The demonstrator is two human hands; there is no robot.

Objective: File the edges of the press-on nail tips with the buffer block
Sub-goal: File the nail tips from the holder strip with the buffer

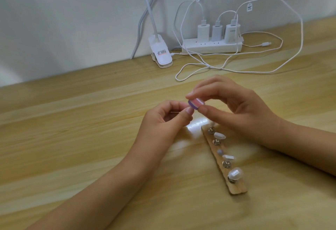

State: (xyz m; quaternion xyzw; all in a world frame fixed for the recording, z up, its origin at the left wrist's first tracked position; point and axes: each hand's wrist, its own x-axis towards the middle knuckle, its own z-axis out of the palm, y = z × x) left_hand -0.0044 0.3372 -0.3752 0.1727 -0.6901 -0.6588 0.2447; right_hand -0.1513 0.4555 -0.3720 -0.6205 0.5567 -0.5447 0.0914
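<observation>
Two bare forearms reach in over the worktop (76,124). Beside the right one lies a wooden strip (237,188) with metal studs, three carrying pale nail tips (220,136). Beyond its far end, raised above the worktop, the right hand (236,109) has its grip clamped on a pink-and-purple buffer block (196,103), thumb below and forefinger above. The left hand (163,118) pinches thumb to forefinger at the block's left end; what that grip holds cannot be told. A power strip (212,47) stands against the wall.
</observation>
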